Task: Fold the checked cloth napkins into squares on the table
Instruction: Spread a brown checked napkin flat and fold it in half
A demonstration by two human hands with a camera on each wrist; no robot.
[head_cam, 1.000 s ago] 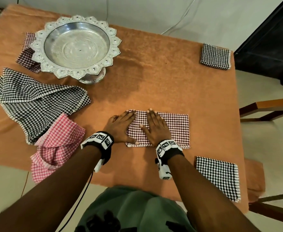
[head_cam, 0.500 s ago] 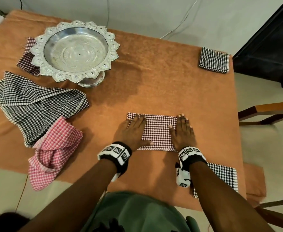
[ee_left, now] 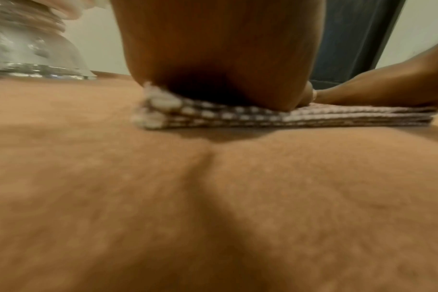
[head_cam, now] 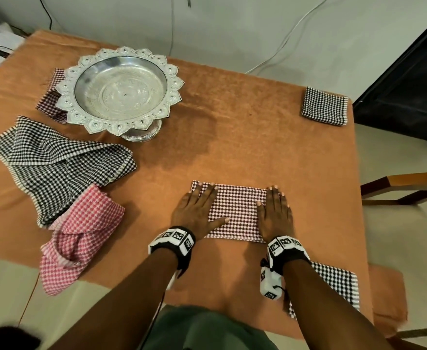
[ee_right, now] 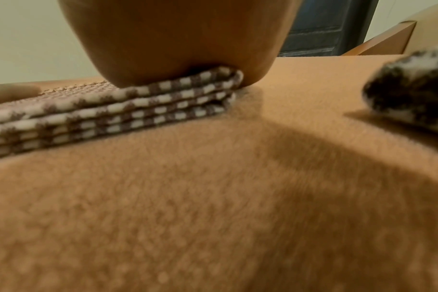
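Note:
A maroon-and-white checked napkin (head_cam: 237,210), folded into a rectangle of several layers (ee_right: 113,110), lies flat near the table's front. My left hand (head_cam: 197,208) presses flat on its left end with straight fingers and the thumb stretched across the cloth. At the right end my right hand (head_cam: 275,210) lies flat in the same way. The left wrist view has the layered edge (ee_left: 263,116) under my palm. An unfolded black-checked napkin (head_cam: 55,162) and a crumpled pink-checked napkin (head_cam: 81,236) lie at the left.
A silver pedestal tray (head_cam: 121,89) stands at the back left, with a maroon checked napkin (head_cam: 50,102) partly under it. Folded black-checked squares lie at the back right corner (head_cam: 324,106) and the front right (head_cam: 333,284) beside my right forearm. A wooden chair (head_cam: 409,185) stands to the right.
Both hands slid apart over the maroon napkin, from its left and middle out to its two ends, smoothing it flat. The head view drifted nearer.

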